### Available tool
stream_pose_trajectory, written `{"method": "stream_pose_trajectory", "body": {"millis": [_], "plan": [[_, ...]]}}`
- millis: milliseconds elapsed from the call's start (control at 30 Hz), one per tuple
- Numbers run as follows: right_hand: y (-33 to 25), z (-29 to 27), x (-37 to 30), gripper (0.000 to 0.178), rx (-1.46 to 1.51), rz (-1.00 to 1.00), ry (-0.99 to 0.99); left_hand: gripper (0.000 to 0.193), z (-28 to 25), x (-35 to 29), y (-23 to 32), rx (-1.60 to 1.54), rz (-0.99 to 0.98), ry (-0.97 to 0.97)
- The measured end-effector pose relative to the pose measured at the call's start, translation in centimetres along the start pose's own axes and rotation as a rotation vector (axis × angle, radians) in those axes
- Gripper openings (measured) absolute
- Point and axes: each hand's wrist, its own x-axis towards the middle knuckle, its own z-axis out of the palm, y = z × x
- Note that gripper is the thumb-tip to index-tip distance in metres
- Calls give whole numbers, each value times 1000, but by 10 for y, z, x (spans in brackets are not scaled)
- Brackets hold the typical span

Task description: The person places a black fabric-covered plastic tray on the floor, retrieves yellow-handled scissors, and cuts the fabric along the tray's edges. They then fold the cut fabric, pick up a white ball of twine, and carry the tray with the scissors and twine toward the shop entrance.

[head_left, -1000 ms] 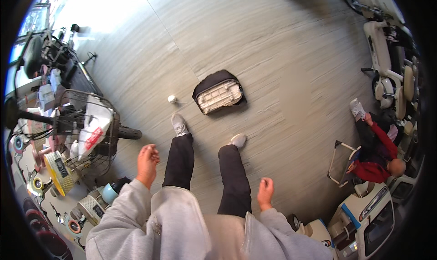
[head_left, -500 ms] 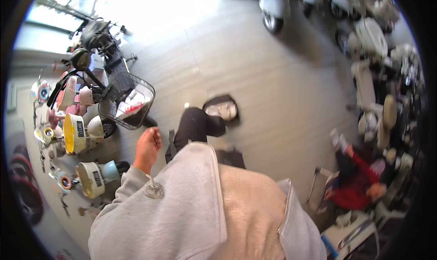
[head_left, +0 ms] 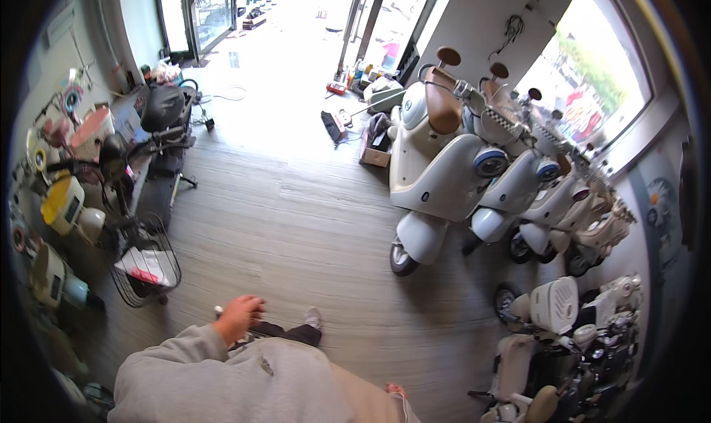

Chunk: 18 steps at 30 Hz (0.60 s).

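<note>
Hands empty, as far as I see: left hand (head_left: pixel 238 316) loosely curled, nothing in it, nearest thing a wire basket (head_left: pixel 147 266) just to its left, ahead. Right hand (head_left: pixel 395 390) barely shows; grip unclear.

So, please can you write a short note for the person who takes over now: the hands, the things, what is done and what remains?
Left hand: empty, fingers loosely curled, in the air over the wooden floor, near the wire basket.
Right hand: only its edge shows at the lower rim; state unclear.
White scooters stand in a row on the right.
Done: nothing is held.
Left: any grasp.
</note>
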Motion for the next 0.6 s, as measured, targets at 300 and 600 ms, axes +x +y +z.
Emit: {"method": "stream_pose_trajectory", "body": {"millis": [300,600], "plan": [[-182,22,113,15,-154,-48,-154,16,83,41,143,32,73,43],[-356,34,198,17,-246,-177,-206,21,125,110,261,-56,225,28]]}}
